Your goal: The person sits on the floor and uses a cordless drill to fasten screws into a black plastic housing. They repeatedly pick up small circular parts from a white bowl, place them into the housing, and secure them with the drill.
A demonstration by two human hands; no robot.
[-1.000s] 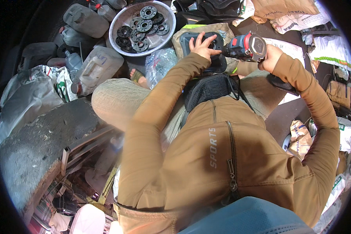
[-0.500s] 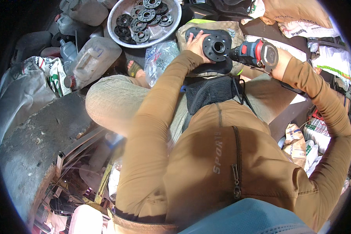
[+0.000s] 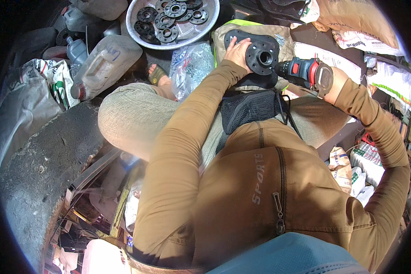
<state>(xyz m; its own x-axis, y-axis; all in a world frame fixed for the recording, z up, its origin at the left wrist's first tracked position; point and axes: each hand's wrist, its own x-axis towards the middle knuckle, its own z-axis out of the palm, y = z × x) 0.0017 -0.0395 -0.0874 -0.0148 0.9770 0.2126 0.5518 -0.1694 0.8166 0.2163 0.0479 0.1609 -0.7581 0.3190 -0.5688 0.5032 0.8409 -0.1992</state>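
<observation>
My left hand [image 3: 237,54] is closed on a round black flange [image 3: 253,64], which has a big central hole and small holes around its rim. The flange lies on a black plate with rounded ends [image 3: 238,34], resting on a beige cushion [image 3: 223,31] in front of my lap. With my right hand [image 3: 337,85] I grip a blue, black and red cordless drill [image 3: 301,71]. Its front end points left, at the flange's right edge; whether the tip touches is too small to tell. Several small screws [image 3: 279,40] lie on the cushion.
A pale perforated basin [image 3: 137,39] holding several black flanges stands beyond my left arm. Beside it is a clear plastic bag of screws [image 3: 192,68]. Plastic jugs [image 3: 107,64] lie at the left. Sacks [image 3: 351,20] sit at the far right.
The whole view has shifted slightly. The flange and the drill sit a little farther right and lower in the picture. Both hands keep their holds.
</observation>
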